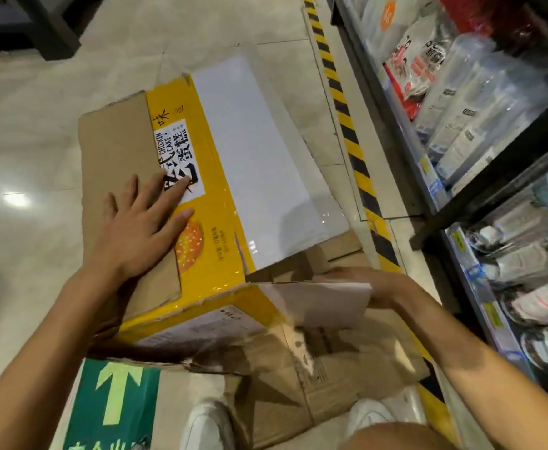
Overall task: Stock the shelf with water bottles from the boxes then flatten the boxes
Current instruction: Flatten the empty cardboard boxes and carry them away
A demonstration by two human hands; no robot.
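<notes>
While the left hand presses flat and spread on the box, its long axis running away, the right hand, nearer, grips the near flap.

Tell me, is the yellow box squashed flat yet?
Not fully. The yellow box lies low under the pressing left hand, but its near end still stands up.

Your left hand lies palm down with fingers straight and spread, its forearm reaching up from the lower left, while your right hand, blurred and partly hidden, turns inward at the wrist with fingers curled, its forearm coming in from the lower right.
</notes>
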